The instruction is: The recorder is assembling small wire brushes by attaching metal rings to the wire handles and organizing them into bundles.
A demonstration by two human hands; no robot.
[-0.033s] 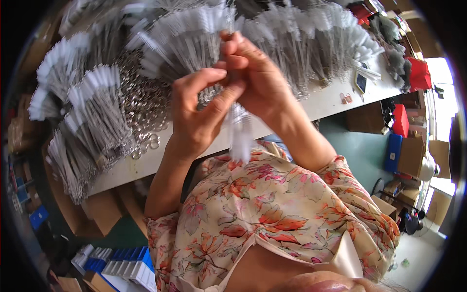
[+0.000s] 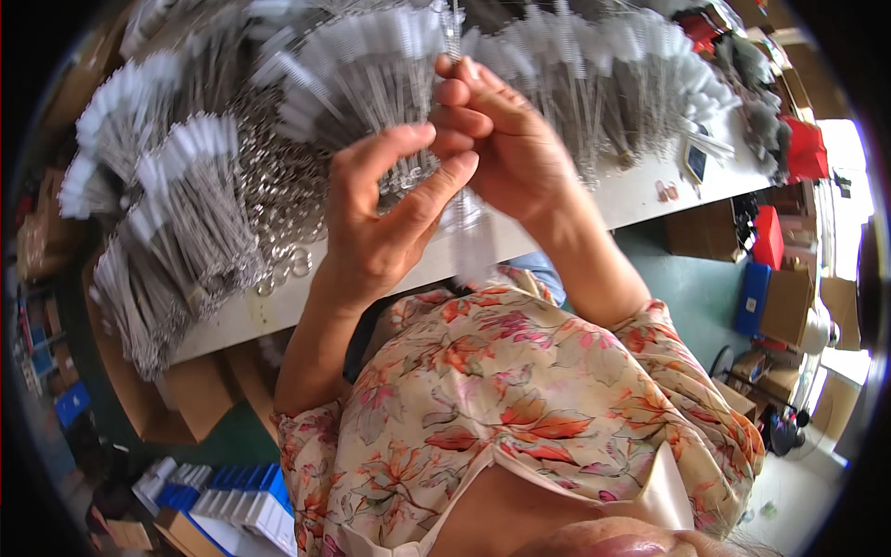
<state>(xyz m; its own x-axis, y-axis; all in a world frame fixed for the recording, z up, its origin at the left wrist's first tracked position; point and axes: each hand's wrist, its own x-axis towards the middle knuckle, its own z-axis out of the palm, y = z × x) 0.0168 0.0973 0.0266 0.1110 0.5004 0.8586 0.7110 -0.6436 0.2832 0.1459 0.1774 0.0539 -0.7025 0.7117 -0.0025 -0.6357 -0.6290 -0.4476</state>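
My right hand (image 2: 515, 139) is closed on wire brushes with white bristles. One bristled end (image 2: 452, 32) sticks up above its fingers, and blurred bristles (image 2: 473, 246) hang below; how many brushes it holds I cannot tell. Beside it, my left hand (image 2: 376, 213) has its thumb and forefinger spread, with a gap between them. The left thumb tip meets the right fingers; the other left fingers are hidden. Behind both hands, a row of white-bristled wire brushes (image 2: 371, 70) fans out on the table (image 2: 269, 316). A pile of shiny metal rings (image 2: 278, 200) lies left of my left hand.
More brush bundles (image 2: 190, 200) are stacked at the table's left end. A phone-like device (image 2: 695, 160) lies at the right end, near small pinkish pieces (image 2: 666, 191). Cardboard boxes (image 2: 705, 227) stand beyond that end; another open box (image 2: 181, 404) is under the left end.
Both hands have shifted slightly right in the picture. The hanging bristles have swung up and a little right. The right hand keeps its grip, and the left fingers remain spread.
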